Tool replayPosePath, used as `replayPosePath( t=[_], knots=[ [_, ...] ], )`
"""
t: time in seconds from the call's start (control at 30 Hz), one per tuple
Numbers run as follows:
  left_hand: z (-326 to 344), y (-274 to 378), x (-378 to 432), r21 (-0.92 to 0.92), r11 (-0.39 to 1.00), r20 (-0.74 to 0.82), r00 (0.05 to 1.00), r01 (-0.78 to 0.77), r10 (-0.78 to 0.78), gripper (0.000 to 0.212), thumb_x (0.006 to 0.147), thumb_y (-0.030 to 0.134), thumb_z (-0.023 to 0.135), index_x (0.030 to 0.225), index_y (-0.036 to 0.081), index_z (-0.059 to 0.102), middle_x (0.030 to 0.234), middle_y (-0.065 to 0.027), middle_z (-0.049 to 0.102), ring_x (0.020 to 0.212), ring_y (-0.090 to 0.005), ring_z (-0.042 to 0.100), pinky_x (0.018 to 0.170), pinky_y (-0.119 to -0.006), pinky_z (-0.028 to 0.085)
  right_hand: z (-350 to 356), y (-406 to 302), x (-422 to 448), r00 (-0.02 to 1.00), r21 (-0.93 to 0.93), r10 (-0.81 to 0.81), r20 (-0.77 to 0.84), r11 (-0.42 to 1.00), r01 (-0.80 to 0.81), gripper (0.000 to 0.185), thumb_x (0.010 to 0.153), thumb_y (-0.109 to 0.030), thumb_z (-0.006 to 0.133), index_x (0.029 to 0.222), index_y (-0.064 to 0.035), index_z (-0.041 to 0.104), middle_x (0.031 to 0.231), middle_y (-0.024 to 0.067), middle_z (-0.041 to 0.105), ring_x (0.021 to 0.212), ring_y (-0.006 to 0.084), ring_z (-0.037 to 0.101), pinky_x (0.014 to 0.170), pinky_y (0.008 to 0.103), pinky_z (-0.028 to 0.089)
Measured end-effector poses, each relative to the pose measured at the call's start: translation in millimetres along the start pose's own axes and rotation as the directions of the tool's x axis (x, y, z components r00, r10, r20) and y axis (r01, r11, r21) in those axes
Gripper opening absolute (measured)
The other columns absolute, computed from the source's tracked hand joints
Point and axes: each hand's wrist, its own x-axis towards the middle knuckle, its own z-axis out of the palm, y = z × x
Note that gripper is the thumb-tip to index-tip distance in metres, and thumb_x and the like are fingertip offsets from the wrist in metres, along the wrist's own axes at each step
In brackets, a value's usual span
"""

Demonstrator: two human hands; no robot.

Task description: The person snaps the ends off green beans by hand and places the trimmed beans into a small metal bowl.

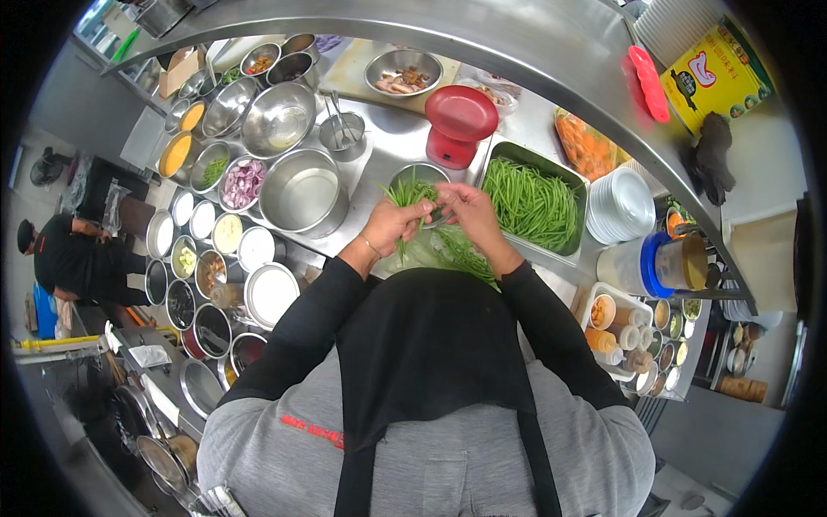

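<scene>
My left hand (394, 223) grips a small bunch of long green beans (407, 194), whose ends stick out on both sides of the fist. Close beside it, my right hand (470, 210) has its fingertips drawn together at the beans; whether a piece is pinched there is hidden. Just beyond both hands sits a steel bowl (420, 172) with green bits in it. Below them on the steel counter lies a clear plastic bag (420, 253) with more green beans (468, 252). To the right, a deep steel pan (579, 223) is full of green beans.
A red scale (462, 116) stands beyond the bowl. Steel pots (303, 194) and bowls of ingredients crowd the left. Stacked white plates (627, 203) and a sauce-bottle tray (620, 291) are at right. A steel shelf (452, 29) overhangs the back. Another person (81, 258) stands far left.
</scene>
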Motion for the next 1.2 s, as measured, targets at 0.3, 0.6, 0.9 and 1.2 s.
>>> replayPosePath(
  t=[0.3,0.6,0.9,1.2],
  knots=[
    [-9,-8,-15,0.374,0.926,-0.073,0.997,0.048,-0.022,0.019,0.090,0.018,0.078,0.089,0.001,0.070,0.072,-0.0046,0.067,0.042,-0.0072,0.043,0.040,-0.026,0.032,9,13,-10,0.895,-0.702,-0.363,0.259,0.566,0.433,0.011,0.095,-0.011,0.062,0.091,-0.0013,0.065,0.086,0.0144,0.071,0.078,0.0328,0.070,0.071,0.0444,0.056],
    [14,18,-4,0.239,0.970,-0.183,0.980,-0.033,0.078,0.019,0.092,0.020,0.077,0.090,0.001,0.073,0.070,-0.0038,0.068,0.043,-0.0074,0.043,0.040,-0.027,0.031,0,36,31,0.954,-0.761,-0.218,0.206,0.577,0.296,0.022,0.092,-0.015,0.061,0.104,0.0039,0.060,0.099,0.0253,0.069,0.093,0.0449,0.067,0.081,0.0536,0.053],
    [81,50,52,0.215,0.956,-0.013,0.978,-0.202,0.209,0.023,0.100,0.025,0.068,0.101,0.003,0.072,0.074,-0.0013,0.062,0.051,-0.0066,0.048,0.044,-0.027,0.034,10,53,19,0.829,-0.680,-0.559,0.032,0.596,0.428,0.033,0.094,-0.013,0.062,0.124,0.0016,0.062,0.098,0.0208,0.072,0.087,0.0379,0.071,0.079,0.0452,0.055],
    [24,11,22,0.239,0.964,0.029,0.993,-0.119,0.116,0.019,0.100,0.021,0.065,0.103,0.002,0.070,0.078,-0.0037,0.067,0.050,-0.0075,0.046,0.044,-0.026,0.036,-19,-30,7,0.961,-0.161,-0.267,-0.072,0.954,0.253,0.029,0.096,-0.017,0.071,0.122,-0.0055,0.073,0.093,0.0025,0.074,0.078,0.0105,0.065,0.072,0.0269,0.051]
  ],
)
